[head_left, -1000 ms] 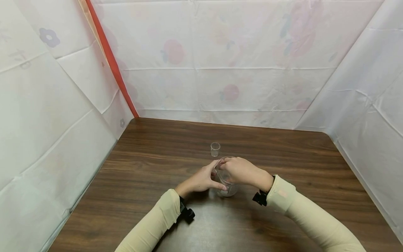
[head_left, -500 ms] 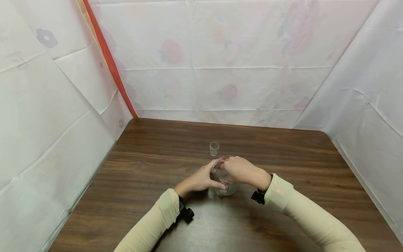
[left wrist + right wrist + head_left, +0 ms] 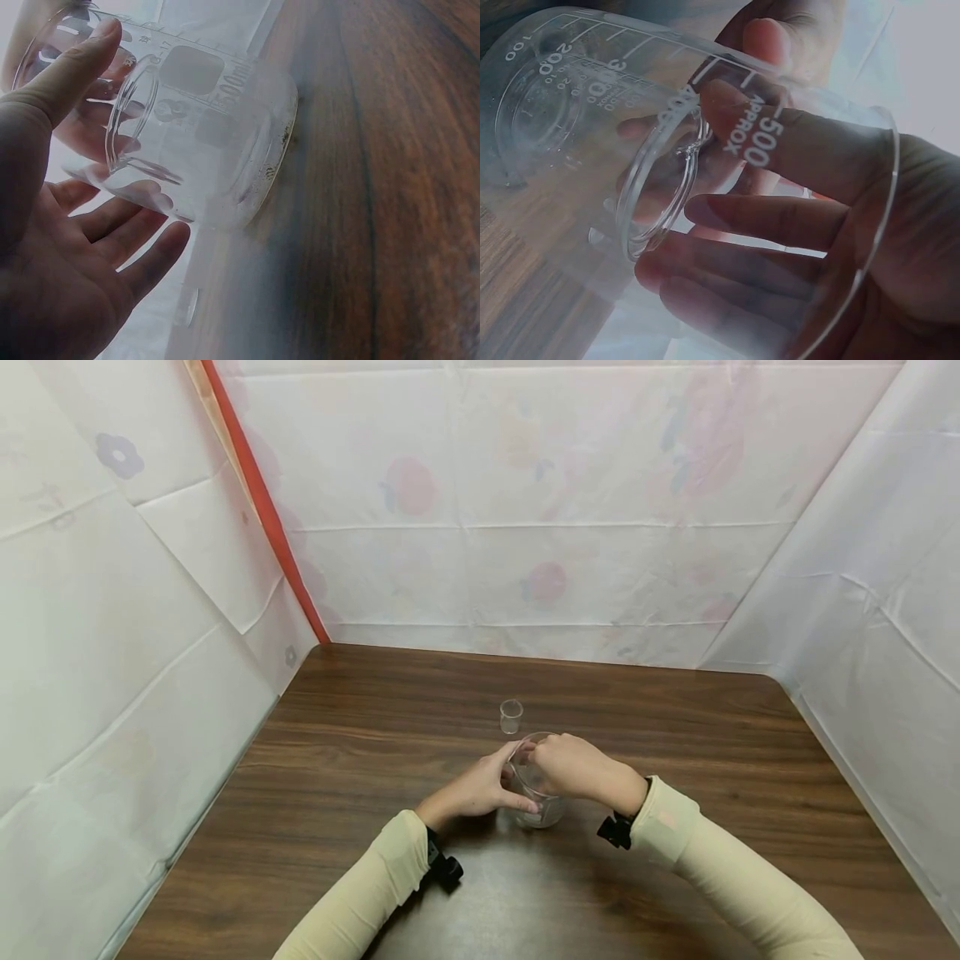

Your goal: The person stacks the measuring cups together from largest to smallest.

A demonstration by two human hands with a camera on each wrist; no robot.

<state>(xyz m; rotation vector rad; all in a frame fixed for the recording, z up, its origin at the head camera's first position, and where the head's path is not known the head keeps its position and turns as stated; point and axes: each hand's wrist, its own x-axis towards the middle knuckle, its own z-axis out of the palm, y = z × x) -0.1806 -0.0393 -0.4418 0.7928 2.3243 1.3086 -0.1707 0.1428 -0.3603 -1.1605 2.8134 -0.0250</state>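
A large clear glass beaker (image 3: 552, 814) with 500 ml markings stands on the table between the hands. My left hand (image 3: 480, 785) holds it from the left, thumb on the near wall and fingers round the far side. Down through its mouth reaches my right hand (image 3: 581, 767). In the right wrist view, the thumb and fingers of that hand grip the rim of a smaller glass beaker (image 3: 630, 202) nested inside the large one. This inner rim also shows through the wall in the left wrist view. Behind them stands a separate tiny beaker (image 3: 511, 718).
The dark wood-grain table (image 3: 360, 727) extends on all sides of the hands. Pale printed sheets (image 3: 480, 577) wall off its back and both sides, with a red strip (image 3: 262, 502) in the back left corner.
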